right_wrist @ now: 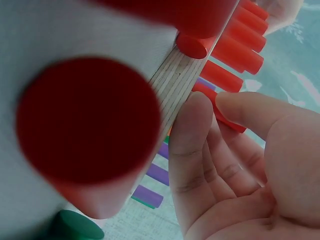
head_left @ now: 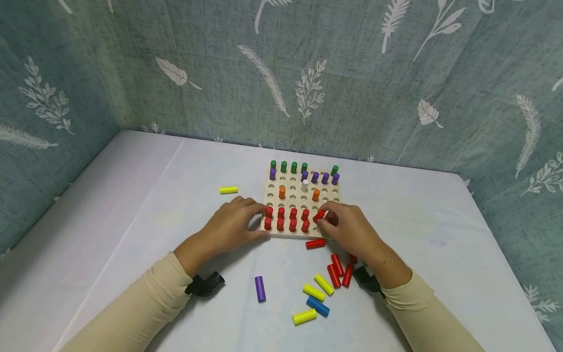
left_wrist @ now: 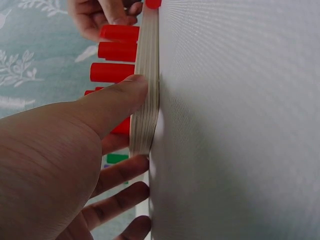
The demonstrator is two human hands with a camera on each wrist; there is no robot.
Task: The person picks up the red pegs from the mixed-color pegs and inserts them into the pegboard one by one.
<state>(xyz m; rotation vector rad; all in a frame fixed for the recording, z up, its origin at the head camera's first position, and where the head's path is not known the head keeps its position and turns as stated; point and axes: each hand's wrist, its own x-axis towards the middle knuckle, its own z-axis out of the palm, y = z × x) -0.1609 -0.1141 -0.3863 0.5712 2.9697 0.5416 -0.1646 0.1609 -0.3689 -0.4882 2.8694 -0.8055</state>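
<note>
A wooden pegboard (head_left: 288, 235) stands on the table with two rows of red pegs (head_left: 292, 225) upright along its front. My left hand (head_left: 230, 222) holds its front left corner. In the left wrist view the thumb presses the layered front edge (left_wrist: 149, 65), the other fingers lying along the side. Between thumb and fingers of my right hand (head_left: 354, 227) is a red peg (head_left: 319, 215), tilted over the board's front right part. Whether its lower end sits in a hole is hard to tell. Green pegs (head_left: 293, 167), purple pegs (head_left: 315, 177), orange pegs (head_left: 282, 192) and a white peg (head_left: 305, 185) stand farther back.
Before the board lie a loose red peg (head_left: 315, 243), several more red pegs (head_left: 334, 275), yellow pegs (head_left: 304, 317), a blue peg (head_left: 318, 306) and a purple peg (head_left: 260, 289). Another yellow peg (head_left: 228, 190) lies to its left. A patterned curtain (head_left: 281, 73) hangs behind the table.
</note>
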